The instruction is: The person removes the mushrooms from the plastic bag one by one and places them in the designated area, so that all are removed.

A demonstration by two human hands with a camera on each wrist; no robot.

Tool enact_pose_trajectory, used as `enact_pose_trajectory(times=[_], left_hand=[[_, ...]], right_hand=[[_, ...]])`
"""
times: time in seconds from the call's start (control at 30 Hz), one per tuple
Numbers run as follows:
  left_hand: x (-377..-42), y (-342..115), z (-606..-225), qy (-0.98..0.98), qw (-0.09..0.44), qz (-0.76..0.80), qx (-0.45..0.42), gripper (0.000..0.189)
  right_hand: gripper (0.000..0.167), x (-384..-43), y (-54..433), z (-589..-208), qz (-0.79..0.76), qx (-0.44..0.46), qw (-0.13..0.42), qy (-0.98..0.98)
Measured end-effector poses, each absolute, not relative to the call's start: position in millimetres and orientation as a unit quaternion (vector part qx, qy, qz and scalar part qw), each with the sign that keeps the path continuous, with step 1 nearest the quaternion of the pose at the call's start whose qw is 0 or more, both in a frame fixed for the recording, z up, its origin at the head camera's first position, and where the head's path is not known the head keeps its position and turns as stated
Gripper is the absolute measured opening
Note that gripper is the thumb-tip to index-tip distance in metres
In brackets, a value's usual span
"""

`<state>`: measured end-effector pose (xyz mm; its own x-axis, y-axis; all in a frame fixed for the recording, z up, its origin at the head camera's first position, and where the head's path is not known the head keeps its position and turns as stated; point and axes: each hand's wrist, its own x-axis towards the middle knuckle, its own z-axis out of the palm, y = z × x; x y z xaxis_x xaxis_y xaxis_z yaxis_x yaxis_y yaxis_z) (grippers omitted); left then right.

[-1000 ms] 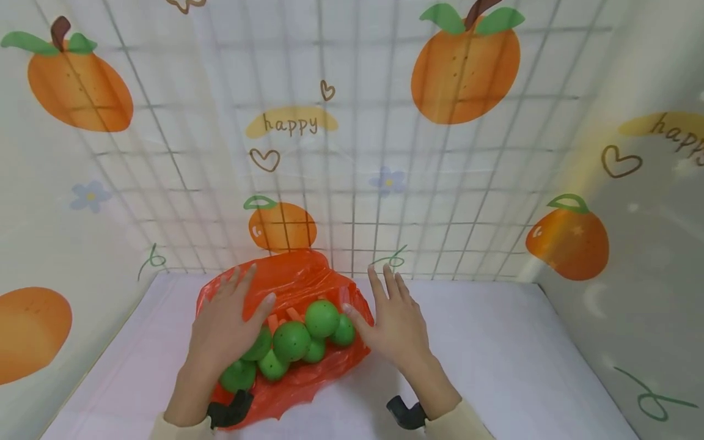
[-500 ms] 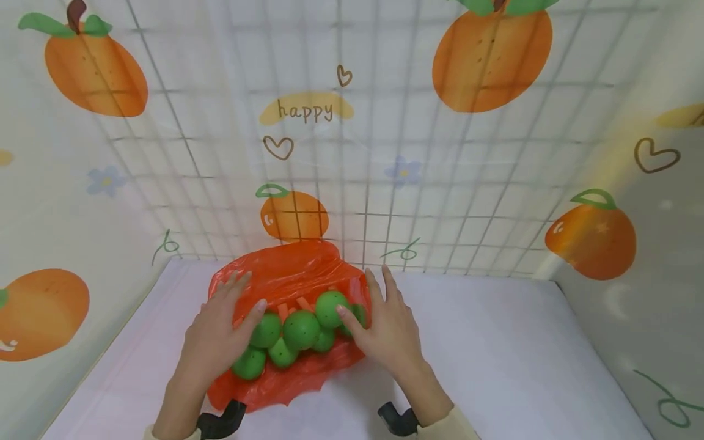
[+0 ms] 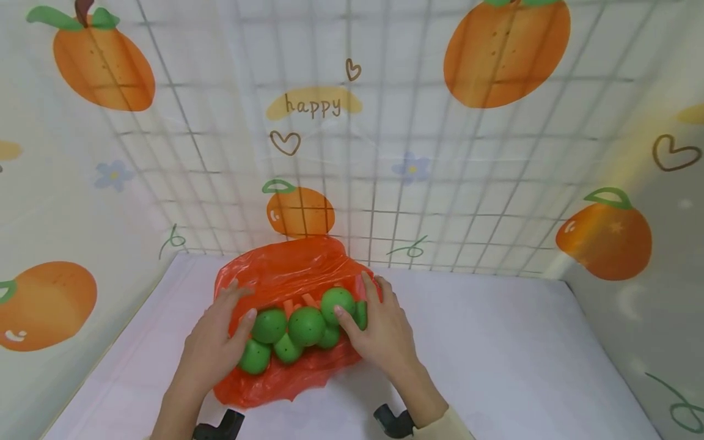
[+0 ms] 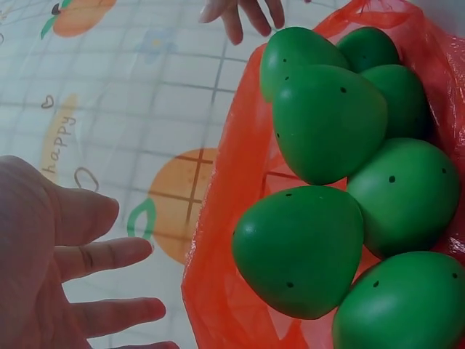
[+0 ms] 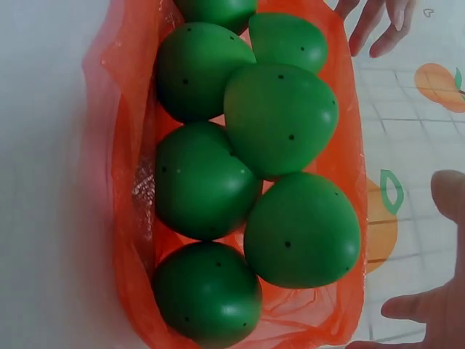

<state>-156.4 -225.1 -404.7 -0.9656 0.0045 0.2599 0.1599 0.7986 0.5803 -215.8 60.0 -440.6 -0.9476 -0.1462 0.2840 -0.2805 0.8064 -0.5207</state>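
Note:
A crinkled red plastic bag (image 3: pixel 286 263) lies spread with its mouth towards the person. Several smooth green rounded pieces (image 3: pixel 307 326), like toy fruit with small black dots, sit bunched in it, some on top of others. My left hand (image 3: pixel 211 342) is at the bag's left side, thumb towards the leftmost piece. At the right side is my right hand (image 3: pixel 385 336), its fingers over the bag's edge and its thumb beside the upper right piece. Both hands have spread, lightly bent fingers and grip nothing. The left wrist view shows the tapered pieces (image 4: pixel 330 123) up close.
Short orange bars (image 3: pixel 310 300) show behind the green pieces. The bag rests on a white table (image 3: pixel 495 354) in front of a curtain (image 3: pixel 352 153) printed with oranges over a wire grid. Black wrist mounts (image 3: pixel 393 421) sit at both wrists.
Both hands have come down and inward to the sides of the bag, the right one now overlapping its edge. The head view has shifted slightly; the green pieces keep their arrangement.

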Motion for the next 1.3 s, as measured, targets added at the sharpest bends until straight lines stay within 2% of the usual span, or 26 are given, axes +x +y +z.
enact_pose_trajectory(times=[0.23, 0.4, 0.97, 1.13, 1.3], left_hand=[[-152.9, -227.0, -407.6, -0.934, 0.123, -0.333, -0.053, 0.026], [-150.1, -226.4, -411.4, -0.934, 0.111, -0.335, -0.054, 0.023], [-151.9, -231.8, -424.8, -0.943, 0.121, -0.309, -0.039, 0.038], [-158.9, -236.0, -425.9, -0.937, 0.135, -0.318, -0.052, 0.042], [-168.0, -244.5, -428.8, -0.926, 0.118, -0.349, -0.086, 0.046]], right_hand=[[0.084, -216.8, 55.9, -444.4, 0.301, 0.114, 0.117, -0.94], [0.084, -218.0, 53.0, -448.9, 0.31, 0.119, 0.114, -0.936], [0.076, -221.7, 47.1, -458.6, 0.337, 0.134, 0.123, -0.924], [0.072, -223.2, 43.0, -460.7, 0.365, 0.144, 0.126, -0.911], [0.071, -224.9, 39.2, -461.0, 0.387, 0.146, 0.12, -0.902]])
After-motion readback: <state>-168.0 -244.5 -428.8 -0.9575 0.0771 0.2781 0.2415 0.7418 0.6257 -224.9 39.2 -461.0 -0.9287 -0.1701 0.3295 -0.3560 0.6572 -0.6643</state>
